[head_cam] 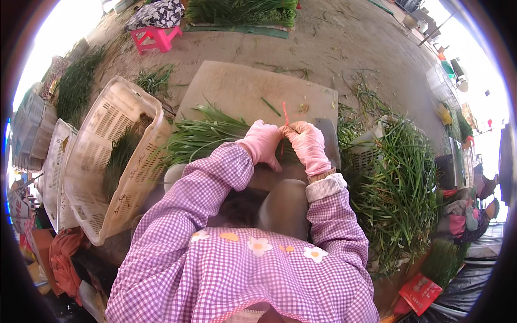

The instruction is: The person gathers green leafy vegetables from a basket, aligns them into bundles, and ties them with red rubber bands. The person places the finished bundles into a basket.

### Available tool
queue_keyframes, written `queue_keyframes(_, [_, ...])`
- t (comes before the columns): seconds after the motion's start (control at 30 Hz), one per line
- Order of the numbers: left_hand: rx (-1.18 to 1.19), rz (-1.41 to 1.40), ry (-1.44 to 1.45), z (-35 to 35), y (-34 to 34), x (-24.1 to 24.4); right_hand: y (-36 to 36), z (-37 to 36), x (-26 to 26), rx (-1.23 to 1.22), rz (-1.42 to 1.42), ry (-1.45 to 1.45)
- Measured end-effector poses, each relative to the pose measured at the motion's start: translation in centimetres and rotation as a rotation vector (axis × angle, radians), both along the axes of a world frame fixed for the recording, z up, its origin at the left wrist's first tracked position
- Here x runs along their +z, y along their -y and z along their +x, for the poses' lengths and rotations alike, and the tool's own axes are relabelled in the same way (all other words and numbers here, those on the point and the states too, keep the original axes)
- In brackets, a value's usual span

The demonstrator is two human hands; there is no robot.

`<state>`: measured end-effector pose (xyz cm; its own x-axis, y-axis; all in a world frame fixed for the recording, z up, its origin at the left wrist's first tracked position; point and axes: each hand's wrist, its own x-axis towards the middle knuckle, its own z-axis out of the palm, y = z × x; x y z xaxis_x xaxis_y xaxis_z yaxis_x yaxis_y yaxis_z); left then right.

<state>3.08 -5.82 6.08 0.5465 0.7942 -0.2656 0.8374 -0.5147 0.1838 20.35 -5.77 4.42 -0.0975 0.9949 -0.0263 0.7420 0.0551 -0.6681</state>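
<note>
A bunch of long green leaves, likely Chinese chives [210, 129], lies across a wooden board [258, 82], leaf ends pointing left. My left hand [263, 142], in a pink glove, is closed over the bunch near its right part, the thumb towards me. A thin red tie [285, 113] stands up between my two hands and also hangs below them. My right hand [307, 143], gloved too, pinches the tie right beside my left fingertips. The bunch's stem end is mostly hidden by the hands. A flat metal blade [328, 139] lies just right of my right hand.
At left, a tilted white plastic crate [133, 169] holds some greens. A large heap of loose leaves and trimmings [398, 194] lies at right, around a light plastic basket [365, 147]. Ahead are a pink stool [155, 39] and stacked greens [242, 12]. A red packet [420, 294] lies lower right.
</note>
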Motion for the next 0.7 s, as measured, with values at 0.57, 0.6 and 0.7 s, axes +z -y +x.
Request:
queue_keyframes(0.57, [-0.012, -0.31, 0.303, -0.5, -3.5, -1.2, 11.8, -2.7, 4.7, 0.135, 0.516, -0.23])
queue_keyframes(0.6, [-0.026, -0.33, 0.21, 0.7, -3.1, 0.7, 13.2, -1.4, 4.7, 0.106, 0.391, -0.281])
queue_keyframes(0.7, [-0.129, -0.208, -0.019, 0.7, -3.5, 3.0, 15.0, 5.2, 0.2, -0.149, 0.164, -0.295])
